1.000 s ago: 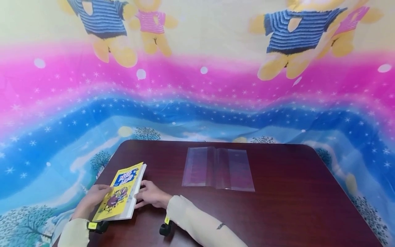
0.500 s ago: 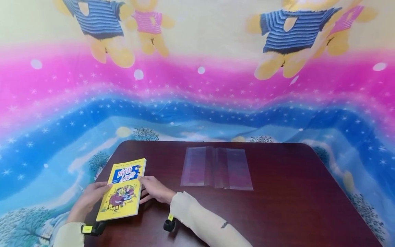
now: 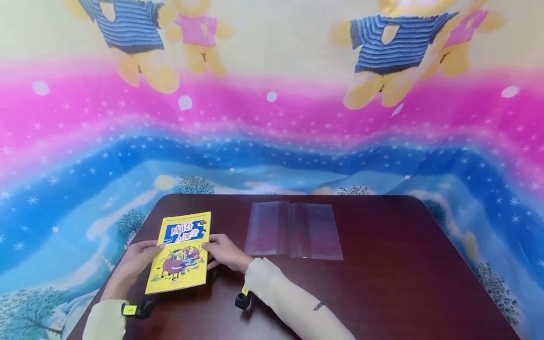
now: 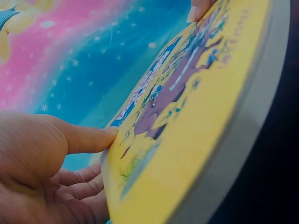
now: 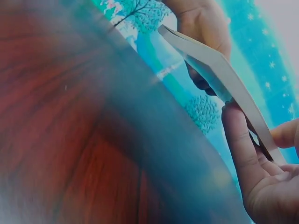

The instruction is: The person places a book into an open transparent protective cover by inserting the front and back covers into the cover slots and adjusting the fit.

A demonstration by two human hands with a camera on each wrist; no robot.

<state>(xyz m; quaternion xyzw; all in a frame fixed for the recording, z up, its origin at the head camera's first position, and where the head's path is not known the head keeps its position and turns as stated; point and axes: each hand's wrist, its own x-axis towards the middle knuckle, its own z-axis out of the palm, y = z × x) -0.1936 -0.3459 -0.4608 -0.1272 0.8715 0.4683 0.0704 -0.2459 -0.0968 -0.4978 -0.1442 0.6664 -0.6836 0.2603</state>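
A yellow paperback book with a blue title block and a cartoon drawing is held up over the left part of the table. My left hand grips its left edge, thumb on the front cover and fingers behind. On the opposite edge my right hand pinches it, thumb in front. The right wrist view shows the book's page edge with the right fingers spread under the back. Flat on the table to the right lies a transparent plastic book cover, unfolded.
The dark brown table has rounded far corners. Behind it hangs a printed backdrop with bears and snowflakes. Black wrist camera mounts stick out below the wrists.
The book has turned its front cover more toward the head camera and shifted right. My right thumb has come onto the front cover. The plastic cover stays on the table.
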